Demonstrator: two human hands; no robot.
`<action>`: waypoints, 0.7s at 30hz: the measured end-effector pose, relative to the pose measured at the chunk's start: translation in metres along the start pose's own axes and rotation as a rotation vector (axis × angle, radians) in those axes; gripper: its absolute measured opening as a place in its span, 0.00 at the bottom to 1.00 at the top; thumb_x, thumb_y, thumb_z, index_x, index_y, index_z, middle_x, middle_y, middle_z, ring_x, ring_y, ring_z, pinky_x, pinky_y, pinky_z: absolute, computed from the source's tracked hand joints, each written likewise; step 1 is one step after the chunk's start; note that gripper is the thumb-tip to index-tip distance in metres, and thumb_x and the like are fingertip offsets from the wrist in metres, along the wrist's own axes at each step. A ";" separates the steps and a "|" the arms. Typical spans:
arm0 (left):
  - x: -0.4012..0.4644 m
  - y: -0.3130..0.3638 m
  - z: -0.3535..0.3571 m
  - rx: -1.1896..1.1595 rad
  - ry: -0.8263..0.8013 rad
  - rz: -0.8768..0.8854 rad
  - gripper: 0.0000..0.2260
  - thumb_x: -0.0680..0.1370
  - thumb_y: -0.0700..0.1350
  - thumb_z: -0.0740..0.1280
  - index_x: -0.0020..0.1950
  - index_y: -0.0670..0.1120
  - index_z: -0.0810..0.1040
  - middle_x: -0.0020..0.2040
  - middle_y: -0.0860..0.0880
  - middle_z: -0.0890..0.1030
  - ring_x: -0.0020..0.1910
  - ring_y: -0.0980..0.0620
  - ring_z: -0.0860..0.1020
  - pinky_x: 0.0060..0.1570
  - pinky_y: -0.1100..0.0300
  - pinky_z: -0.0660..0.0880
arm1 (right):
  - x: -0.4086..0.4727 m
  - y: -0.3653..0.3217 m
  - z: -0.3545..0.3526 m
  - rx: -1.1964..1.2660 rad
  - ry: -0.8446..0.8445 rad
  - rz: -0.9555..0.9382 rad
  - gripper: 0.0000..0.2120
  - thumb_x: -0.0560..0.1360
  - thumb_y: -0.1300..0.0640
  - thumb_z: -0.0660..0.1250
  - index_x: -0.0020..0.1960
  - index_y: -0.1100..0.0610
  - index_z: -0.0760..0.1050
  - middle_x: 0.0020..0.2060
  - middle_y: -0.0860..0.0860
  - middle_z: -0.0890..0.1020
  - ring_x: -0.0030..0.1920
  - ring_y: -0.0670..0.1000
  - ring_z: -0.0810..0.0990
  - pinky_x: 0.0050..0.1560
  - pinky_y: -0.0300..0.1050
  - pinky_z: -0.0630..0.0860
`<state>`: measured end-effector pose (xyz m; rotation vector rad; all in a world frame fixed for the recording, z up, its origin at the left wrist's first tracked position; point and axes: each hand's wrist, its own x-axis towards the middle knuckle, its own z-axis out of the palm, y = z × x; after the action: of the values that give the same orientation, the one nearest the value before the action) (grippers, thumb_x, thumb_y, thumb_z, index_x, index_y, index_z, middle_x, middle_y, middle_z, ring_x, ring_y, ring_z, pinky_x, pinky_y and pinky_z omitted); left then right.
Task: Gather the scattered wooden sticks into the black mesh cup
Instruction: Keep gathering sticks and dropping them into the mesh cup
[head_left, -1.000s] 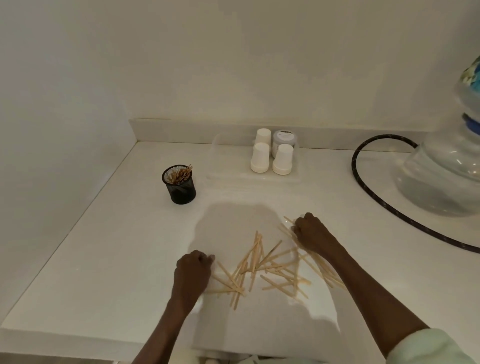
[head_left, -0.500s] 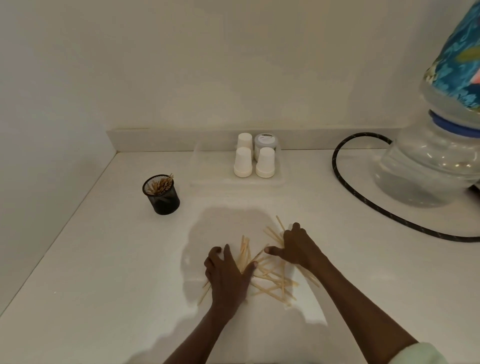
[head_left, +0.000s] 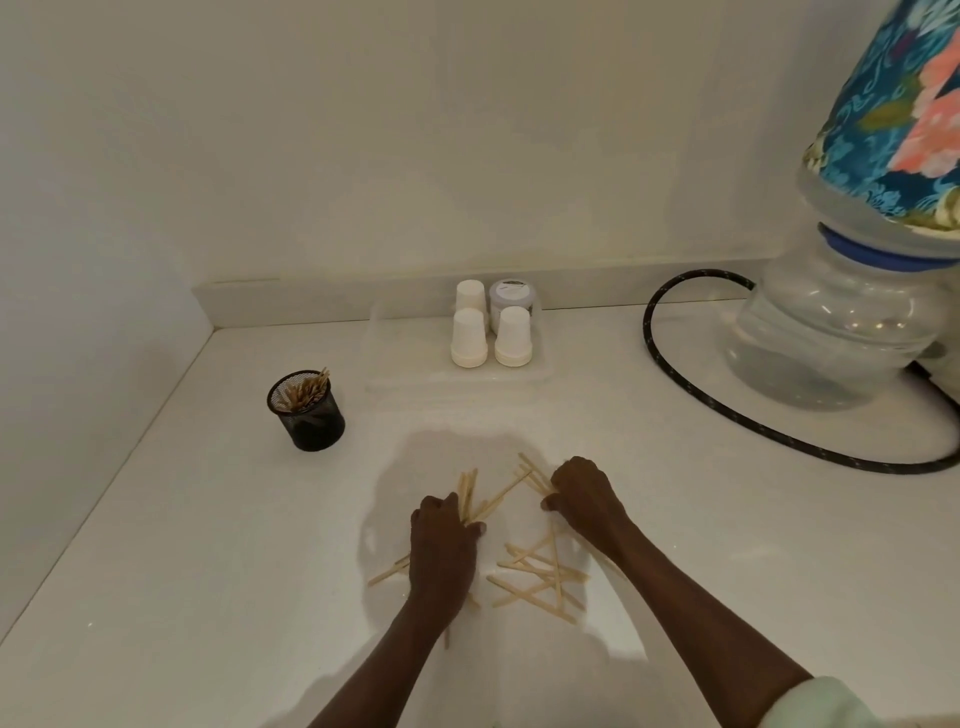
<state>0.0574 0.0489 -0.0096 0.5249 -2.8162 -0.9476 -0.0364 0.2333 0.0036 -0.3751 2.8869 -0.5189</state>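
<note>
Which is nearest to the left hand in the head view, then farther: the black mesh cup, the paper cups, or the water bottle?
From the left hand:
1. Black mesh cup, up-left.
2. Paper cups, at the back wall.
3. Water bottle, far right.

The left hand (head_left: 441, 551) covers the middles of several wooden sticks (head_left: 540, 579), so its fingertips cannot be made out. The right hand (head_left: 584, 496) hides its own fingertips too. The picture's right edge cuts off the water bottle (head_left: 831, 332) and the black hose (head_left: 691, 387).

dim warm light | soft shadow around hands (head_left: 514, 525) | wide-angle edge bending
</note>
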 end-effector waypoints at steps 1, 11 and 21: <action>0.003 0.001 -0.001 0.015 0.002 0.011 0.10 0.75 0.47 0.69 0.52 0.43 0.78 0.48 0.47 0.77 0.51 0.47 0.76 0.44 0.64 0.68 | 0.000 -0.001 0.001 -0.005 0.025 -0.001 0.12 0.73 0.54 0.72 0.46 0.63 0.78 0.46 0.55 0.80 0.51 0.55 0.78 0.48 0.44 0.71; 0.040 0.015 -0.017 0.210 -0.154 -0.026 0.06 0.72 0.44 0.70 0.42 0.41 0.78 0.44 0.45 0.82 0.46 0.48 0.80 0.39 0.61 0.71 | 0.006 -0.008 -0.007 0.038 0.048 0.092 0.04 0.71 0.62 0.68 0.44 0.63 0.76 0.45 0.59 0.82 0.46 0.60 0.81 0.41 0.47 0.75; 0.052 0.013 -0.009 0.239 -0.148 0.070 0.07 0.72 0.43 0.69 0.46 0.41 0.80 0.46 0.47 0.81 0.46 0.48 0.79 0.44 0.58 0.76 | 0.013 -0.010 -0.010 -0.063 -0.017 -0.018 0.18 0.70 0.64 0.66 0.31 0.55 0.59 0.41 0.58 0.80 0.40 0.57 0.79 0.32 0.41 0.65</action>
<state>0.0071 0.0349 0.0057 0.3927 -3.0798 -0.6659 -0.0493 0.2240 0.0150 -0.4133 2.8915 -0.4264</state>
